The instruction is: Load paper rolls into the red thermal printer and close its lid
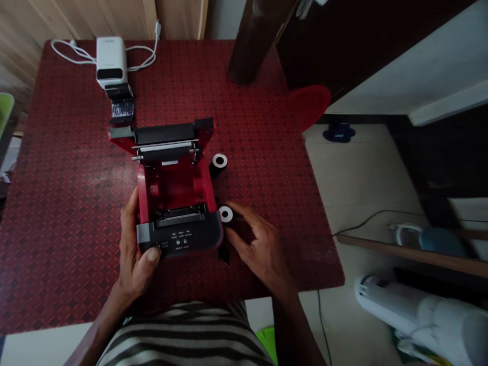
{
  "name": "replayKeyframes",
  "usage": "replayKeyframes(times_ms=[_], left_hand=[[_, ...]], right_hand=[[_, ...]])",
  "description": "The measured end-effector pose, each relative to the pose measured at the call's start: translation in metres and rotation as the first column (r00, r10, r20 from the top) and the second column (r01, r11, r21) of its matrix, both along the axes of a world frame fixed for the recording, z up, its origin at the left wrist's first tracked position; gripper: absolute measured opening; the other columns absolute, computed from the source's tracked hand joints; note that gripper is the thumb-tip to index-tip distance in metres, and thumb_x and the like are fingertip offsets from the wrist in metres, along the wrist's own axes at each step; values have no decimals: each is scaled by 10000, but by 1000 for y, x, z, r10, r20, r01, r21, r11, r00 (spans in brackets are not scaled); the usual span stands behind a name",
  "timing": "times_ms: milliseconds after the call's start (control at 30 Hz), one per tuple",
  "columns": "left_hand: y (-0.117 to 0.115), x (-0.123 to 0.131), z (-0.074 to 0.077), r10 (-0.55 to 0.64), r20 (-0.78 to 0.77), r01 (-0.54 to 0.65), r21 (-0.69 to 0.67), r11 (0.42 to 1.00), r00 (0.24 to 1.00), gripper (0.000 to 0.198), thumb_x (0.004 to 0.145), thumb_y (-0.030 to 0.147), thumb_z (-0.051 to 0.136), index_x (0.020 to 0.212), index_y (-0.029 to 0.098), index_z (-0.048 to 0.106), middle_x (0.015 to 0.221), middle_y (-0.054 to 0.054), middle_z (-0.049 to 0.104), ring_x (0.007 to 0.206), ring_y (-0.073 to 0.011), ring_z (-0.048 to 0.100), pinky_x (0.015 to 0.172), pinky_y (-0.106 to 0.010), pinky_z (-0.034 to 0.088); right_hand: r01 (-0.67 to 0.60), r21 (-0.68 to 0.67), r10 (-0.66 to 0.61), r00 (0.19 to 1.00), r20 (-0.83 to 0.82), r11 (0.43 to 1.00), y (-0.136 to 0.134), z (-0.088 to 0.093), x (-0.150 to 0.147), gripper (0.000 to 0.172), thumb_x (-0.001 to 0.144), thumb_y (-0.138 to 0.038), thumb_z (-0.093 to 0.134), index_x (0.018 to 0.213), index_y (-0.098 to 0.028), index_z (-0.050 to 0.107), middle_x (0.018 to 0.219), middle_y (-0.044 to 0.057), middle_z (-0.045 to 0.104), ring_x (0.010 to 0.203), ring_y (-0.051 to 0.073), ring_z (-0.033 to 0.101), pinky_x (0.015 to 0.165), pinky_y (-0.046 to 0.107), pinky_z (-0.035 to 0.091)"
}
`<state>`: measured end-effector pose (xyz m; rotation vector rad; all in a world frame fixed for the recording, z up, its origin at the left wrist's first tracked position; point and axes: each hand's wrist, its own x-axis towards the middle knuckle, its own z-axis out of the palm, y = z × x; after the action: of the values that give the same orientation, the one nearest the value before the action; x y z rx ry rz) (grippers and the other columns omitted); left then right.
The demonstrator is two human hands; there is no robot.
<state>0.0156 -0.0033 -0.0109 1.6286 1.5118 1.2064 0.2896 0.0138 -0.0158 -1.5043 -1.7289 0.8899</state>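
Red receipt printer [176, 190], lid [163, 136] swung open, black front panel [179, 236]

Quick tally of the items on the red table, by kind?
Open red receipt printer: 1
White-cored rolls: 2
White box-shaped device: 1
Black labelled unit: 1
Total: 5

Both forearms [290, 325] reach in from the near side, the left hand [133, 249] curled in a grip with its thumb [152, 255] pointing right. The right hand [255, 244] lies open, palm down, its fingers [238, 213] spread and curved toward the left.
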Motion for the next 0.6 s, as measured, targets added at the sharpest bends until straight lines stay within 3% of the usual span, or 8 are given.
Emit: replayKeyframes(times_ms=[133,333,467,600], left_hand=[[0,-1,-3,-4,-12,4,8,1000,1000,925,1064,850,588,1842,381,415,1774,-102,538,1575,-444,555,1329,-619,457],[0,1,-4,-3,31,4,-23,1000,1000,964,1052,869,572,1859,378,379,1843,-88,467,1651,-463,470,1375,-659,394],[2,1,-2,0,16,0,10,1000,1000,933,1058,862,582,1848,398,405,1811,-88,510,1615,-454,515,1349,-647,426],[3,0,-1,-14,-22,15,48,999,1000,926,1074,849,572,1850,373,406,1776,-103,541,1570,-435,560,1314,-601,471]], right_hand=[[-42,-35,43,998,39,999,1,10,25,530,1023,-151,643,1531,-273,731,1374,106,878,1082,244,889,1021,491,738],[49,16,-51,987,150,999,37,31,49,335,1044,-193,658,1306,-280,849,1201,67,911,1092,268,885,1028,511,727],[17,21,-19,994,105,1000,85,21,34,381,994,-221,726,1362,-254,816,1346,93,878,1079,267,866,1007,502,713],[-155,37,149,981,127,987,124,4,11,579,933,-132,723,1506,-217,725,1533,139,795,1328,310,788,1149,565,631]])
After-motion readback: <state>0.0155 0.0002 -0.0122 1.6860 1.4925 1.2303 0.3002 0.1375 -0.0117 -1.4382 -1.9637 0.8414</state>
